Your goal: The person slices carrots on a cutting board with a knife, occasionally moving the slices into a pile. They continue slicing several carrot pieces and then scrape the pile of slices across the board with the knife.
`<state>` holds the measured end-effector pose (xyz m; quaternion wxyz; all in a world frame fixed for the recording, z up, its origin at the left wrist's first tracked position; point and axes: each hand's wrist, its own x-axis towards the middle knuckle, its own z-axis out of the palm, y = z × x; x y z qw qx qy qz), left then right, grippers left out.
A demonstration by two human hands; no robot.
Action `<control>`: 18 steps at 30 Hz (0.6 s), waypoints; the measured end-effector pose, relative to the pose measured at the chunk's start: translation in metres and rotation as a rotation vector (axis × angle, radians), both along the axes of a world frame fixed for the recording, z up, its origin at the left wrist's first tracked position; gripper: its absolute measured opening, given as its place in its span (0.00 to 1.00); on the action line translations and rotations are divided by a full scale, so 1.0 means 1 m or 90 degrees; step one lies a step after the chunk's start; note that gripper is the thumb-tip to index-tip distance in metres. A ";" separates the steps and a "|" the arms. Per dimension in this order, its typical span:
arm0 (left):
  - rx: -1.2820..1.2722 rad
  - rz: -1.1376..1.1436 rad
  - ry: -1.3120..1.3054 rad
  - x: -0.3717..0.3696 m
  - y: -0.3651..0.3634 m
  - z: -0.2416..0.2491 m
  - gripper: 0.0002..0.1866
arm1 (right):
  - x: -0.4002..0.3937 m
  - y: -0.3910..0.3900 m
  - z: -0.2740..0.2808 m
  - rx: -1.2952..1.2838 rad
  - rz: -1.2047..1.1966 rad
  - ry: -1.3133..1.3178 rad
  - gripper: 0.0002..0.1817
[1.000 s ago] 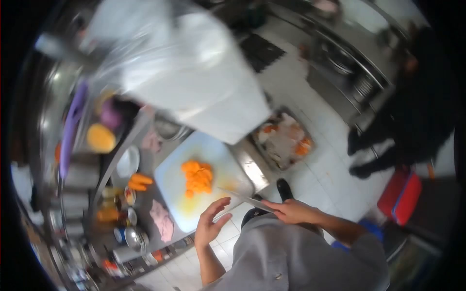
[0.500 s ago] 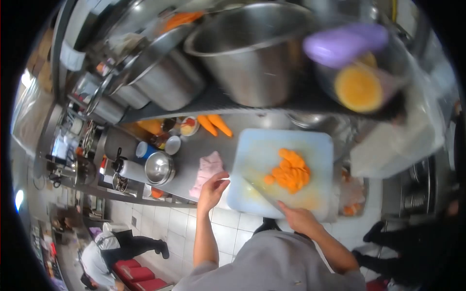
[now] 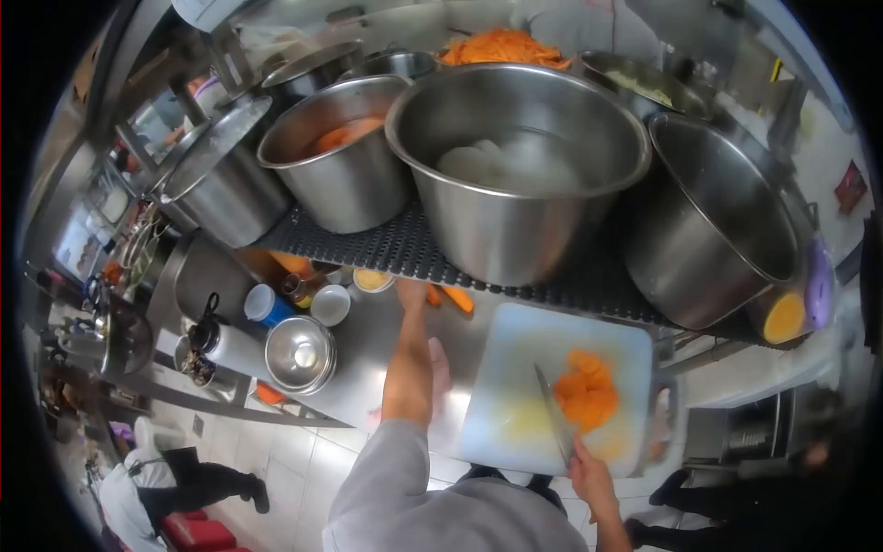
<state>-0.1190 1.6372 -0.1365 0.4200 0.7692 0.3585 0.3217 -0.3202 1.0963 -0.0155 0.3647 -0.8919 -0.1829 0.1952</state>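
Note:
My right hand is closed around the handle of a kitchen knife, its blade close over the cutting board. Beside the blade lies a heap of sliced carrot. My left arm stretches forward over the counter, and my left hand reaches to the shelf edge next to whole carrots. The shelf hides its fingers. Below the forearm, a pink cloth is partly covered.
Above the counter, a black perforated shelf carries large steel pots, among them one holding pale pieces in liquid. Nested steel bowls, a white bottle and small tubs stand at left. Another person is at lower left.
My left hand has gone from beside the board forward to the carrots under the shelf. My right hand still grips the knife, now turned more upright in view. The view has tilted up.

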 end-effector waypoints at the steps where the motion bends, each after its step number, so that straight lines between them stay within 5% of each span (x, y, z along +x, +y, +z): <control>1: 0.052 0.040 -0.011 0.003 -0.001 -0.004 0.31 | -0.003 0.002 0.002 -0.026 0.004 -0.038 0.32; 4: -0.242 0.064 -0.113 0.004 0.004 -0.002 0.32 | 0.002 -0.002 -0.002 -0.024 -0.006 -0.087 0.31; 7: 0.070 0.003 0.288 -0.005 0.008 0.014 0.24 | 0.008 -0.009 -0.008 -0.098 -0.033 -0.114 0.33; 9: -0.012 0.027 0.295 -0.005 -0.001 0.031 0.22 | 0.021 -0.011 0.006 -0.098 -0.064 -0.079 0.32; 11: 0.005 0.016 0.299 -0.010 0.003 0.016 0.31 | 0.026 -0.015 0.014 -0.086 -0.065 -0.081 0.32; 12: -0.243 -0.010 0.127 -0.023 -0.005 0.026 0.28 | 0.027 -0.016 0.015 -0.066 -0.044 -0.087 0.31; 14: -0.481 -0.031 -0.047 -0.055 -0.017 0.053 0.25 | 0.020 -0.017 0.025 -0.029 -0.027 -0.090 0.31; 18: -0.677 -0.220 -0.237 -0.125 -0.072 0.112 0.18 | 0.005 -0.024 0.040 0.092 0.037 -0.059 0.34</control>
